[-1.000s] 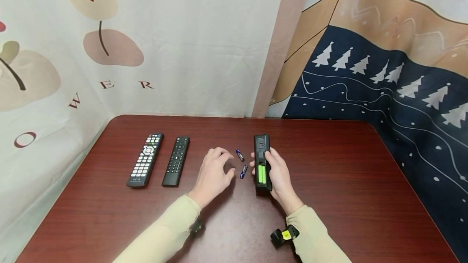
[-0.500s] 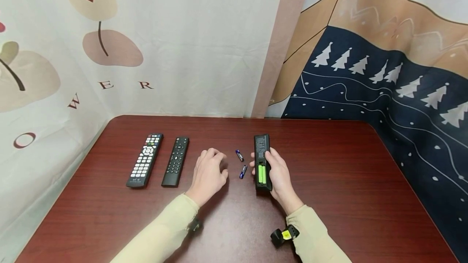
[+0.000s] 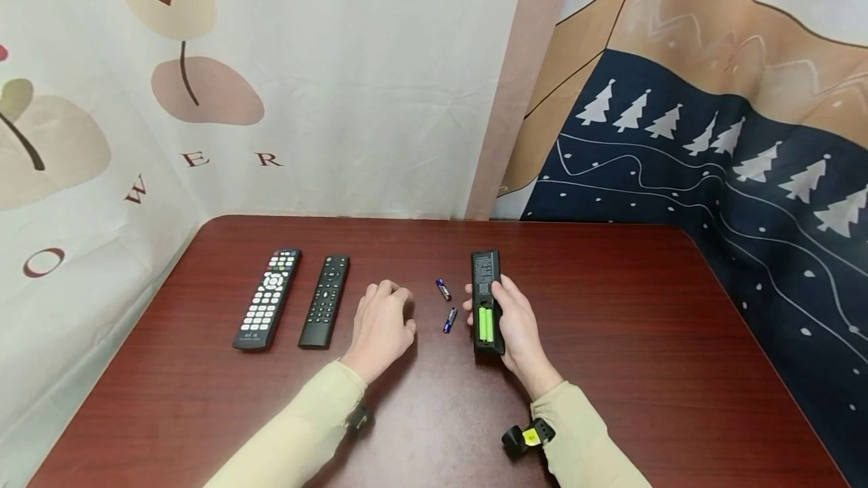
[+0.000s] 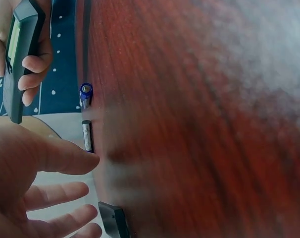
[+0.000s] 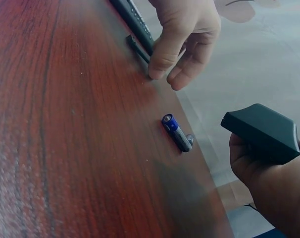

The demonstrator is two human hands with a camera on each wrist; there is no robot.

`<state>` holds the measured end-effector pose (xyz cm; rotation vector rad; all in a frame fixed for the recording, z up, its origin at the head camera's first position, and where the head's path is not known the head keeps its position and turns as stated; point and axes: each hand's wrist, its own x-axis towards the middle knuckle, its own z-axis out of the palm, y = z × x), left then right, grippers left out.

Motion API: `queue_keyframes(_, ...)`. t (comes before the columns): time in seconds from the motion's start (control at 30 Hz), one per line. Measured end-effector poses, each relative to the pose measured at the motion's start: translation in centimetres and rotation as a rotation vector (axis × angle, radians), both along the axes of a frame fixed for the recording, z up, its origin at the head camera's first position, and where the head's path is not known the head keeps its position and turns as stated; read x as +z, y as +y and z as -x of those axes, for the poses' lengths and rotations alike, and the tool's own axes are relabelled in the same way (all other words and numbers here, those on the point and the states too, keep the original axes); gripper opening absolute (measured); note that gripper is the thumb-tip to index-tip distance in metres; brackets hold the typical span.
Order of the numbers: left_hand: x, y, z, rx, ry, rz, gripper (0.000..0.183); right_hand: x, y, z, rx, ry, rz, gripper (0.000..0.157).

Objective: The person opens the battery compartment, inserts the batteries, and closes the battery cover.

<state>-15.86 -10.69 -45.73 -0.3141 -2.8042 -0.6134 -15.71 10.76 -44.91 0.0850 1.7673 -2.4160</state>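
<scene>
While fingers (image 4: 35,63) grip a remote (image 3: 485,277), cloth (image 3: 380,96) borders the table (image 3: 624,330).

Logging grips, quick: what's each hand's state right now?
Left hand: open, holding nothing.
Right hand: closed, holding the black remote with exposed green batteries.

Head view: bright, even light; soft shadow lies beside the left hand (image 3: 380,328); pale sheen on the desk (image 3: 610,337), lower centre. Left wrist view: dimmer; whitish glare, upper right. Right wrist view: dim; glare, lower left.
</scene>
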Motion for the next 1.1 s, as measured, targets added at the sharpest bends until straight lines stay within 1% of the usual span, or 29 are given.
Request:
queue_keyframes(0.23,-0.2,-0.17,-0.08,0.02,-0.009,0.023,0.028,-0.05,-0.01,-0.01,-0.001,-0.003,0.004,0.042)
queue_keyframes(0.5,-0.46,-0.33,0.08,0.031,-0.001,0.024,0.023,-0.07,0.06,-0.04,0.002,-0.003,-0.001,0.042)
queue_keyframes(0.63,-0.47,-0.39,0.17,0.027,-0.003,0.015,0.022,-0.06,0.07,-0.05,0.001,-0.001,0.001,0.042)
queue_keyframes(0.97,-0.38,-0.29,0.24,0.032,-0.058,-0.032,0.023,-0.01,0.09,-0.03,0.003,-0.001,0.008,0.041)
queue_keyframes(1.1,-0.31,-0.2,0.22,0.024,-0.042,-0.056,0.023,-0.02,0.08,0.03,0.001,-0.004,0.007,0.041)
